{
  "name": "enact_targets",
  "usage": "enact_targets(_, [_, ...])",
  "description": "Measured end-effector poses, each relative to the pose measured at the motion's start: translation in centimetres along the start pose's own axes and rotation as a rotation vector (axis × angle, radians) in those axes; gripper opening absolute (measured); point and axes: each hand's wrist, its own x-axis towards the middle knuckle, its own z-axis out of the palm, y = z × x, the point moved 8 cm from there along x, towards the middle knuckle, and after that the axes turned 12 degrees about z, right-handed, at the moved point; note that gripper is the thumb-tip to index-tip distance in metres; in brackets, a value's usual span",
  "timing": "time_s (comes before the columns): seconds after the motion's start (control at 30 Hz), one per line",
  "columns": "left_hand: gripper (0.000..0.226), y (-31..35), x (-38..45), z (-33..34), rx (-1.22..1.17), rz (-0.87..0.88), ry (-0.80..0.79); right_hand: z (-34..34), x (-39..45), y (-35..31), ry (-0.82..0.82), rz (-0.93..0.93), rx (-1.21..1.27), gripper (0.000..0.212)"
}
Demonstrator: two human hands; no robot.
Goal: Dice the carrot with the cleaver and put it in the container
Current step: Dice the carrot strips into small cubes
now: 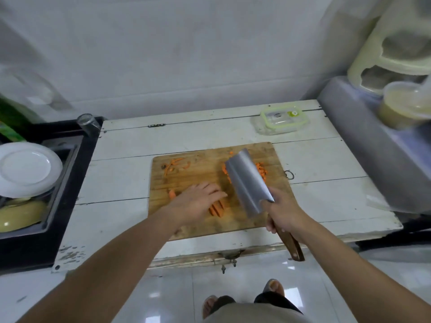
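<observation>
**Carrot strips held on the board, cleaver raised beside them**

Seen from above, a wooden board (210, 220) lies on a white table (116, 173).

The left hand (198, 201) lies palm down near the middle of the board, fingers nearly straight and pointing right, pressing on a small bunch of carrot strips (217, 209). The strips lie side by side, their long axis running roughly from the near edge of the board toward the far edge, leaning slightly right. Only their near ends show below the fingers.

The right hand (283, 210) is wrapped round the cleaver (247, 183) where the blade meets the brown handle. The handle points back toward the person and to the right. The blade points away and to the left, its broad flat side tilted up toward the camera, just right of the left fingertips.

Diced carrot (261, 171) sits in a pile behind the blade, toward the far right of the board. Thin peelings (175, 165) lie at the far left corner, and one short carrot piece (172, 194) lies just left of the left hand.

The container (283, 120), clear with a green rim, stands at the far right of the table, well apart from the board.

A white plate (28, 169) sits to the left.
</observation>
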Motion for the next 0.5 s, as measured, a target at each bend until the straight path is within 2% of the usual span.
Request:
enact_targets(0.03, [0.082, 0.7, 0.7, 0.4, 0.048, 0.118, -0.04, -0.3, 0.0, 0.2, -0.002, -0.002, -0.015, 0.022])
enact_targets(0.1, [0.078, 1.3, 1.6, 1.1, 0.117, 0.234, -0.122, -0.6, 0.0, 0.6, 0.001, -0.008, -0.051, 0.021])
enact_targets(0.17, [0.064, 1.2, 2.0, 1.4, 0.136, 0.253, -0.085, -0.8, 0.2, 0.9, 0.01, -0.014, -0.06, 0.019])
enact_targets(0.23, [0.043, 0.4, 1.9, 1.6, 0.113, 0.196, -0.016, -0.8, 0.5, 1.2, 0.022, -0.014, -0.061, 0.017])
enact_targets(0.3, [0.027, -0.5, 1.2, 2.1, 0.062, 0.092, 0.015, -0.8, 0.8, 1.4, 0.03, -0.02, -0.083, 0.017])
enact_targets(0.4, [0.016, -1.1, -0.4, 3.3, -0.072, -0.196, 0.068, -0.6, 1.0, 1.5, 0.064, -0.065, -0.205, 0.021])
enact_targets(0.5, [0.018, -1.1, -2.1, 3.5, -0.164, -0.514, 0.249, -0.3, 0.4, 0.7, 0.215, -0.224, -0.601, 0.022])
